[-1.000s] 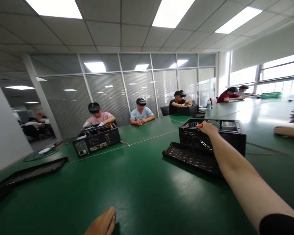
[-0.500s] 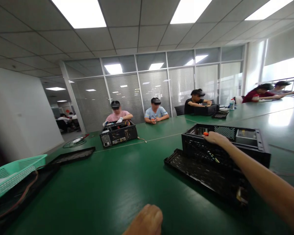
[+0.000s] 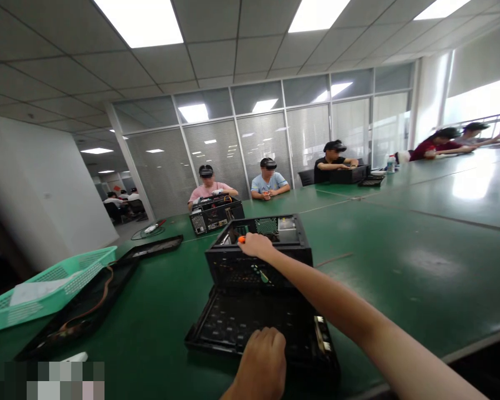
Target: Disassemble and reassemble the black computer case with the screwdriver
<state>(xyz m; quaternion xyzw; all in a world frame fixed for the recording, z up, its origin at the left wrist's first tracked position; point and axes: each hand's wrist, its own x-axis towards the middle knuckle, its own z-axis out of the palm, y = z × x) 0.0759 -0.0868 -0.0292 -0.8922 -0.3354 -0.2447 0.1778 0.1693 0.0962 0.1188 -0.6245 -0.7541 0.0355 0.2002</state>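
Note:
An open black computer case (image 3: pixel 258 253) stands on the green table (image 3: pixel 400 244) in front of me. Its removed side panel (image 3: pixel 250 325) lies flat just before it. My right hand (image 3: pixel 256 244) reaches over the case's near top edge, closed round a tool with an orange handle (image 3: pixel 241 239). My left hand (image 3: pixel 262 364) rests on the near edge of the side panel, fingers curled down onto it.
A green plastic basket (image 3: pixel 50 286) sits at the left, beside another black panel with a cable (image 3: pixel 83 316). Several people sit along the far side of the table, some with computer cases (image 3: pixel 216 214) before them. The table's near edge runs at lower right.
The view has swung right, so the case now sits in the centre. My left hand has moved forward onto the side panel. My right hand stays on the case with the orange-handled tool.

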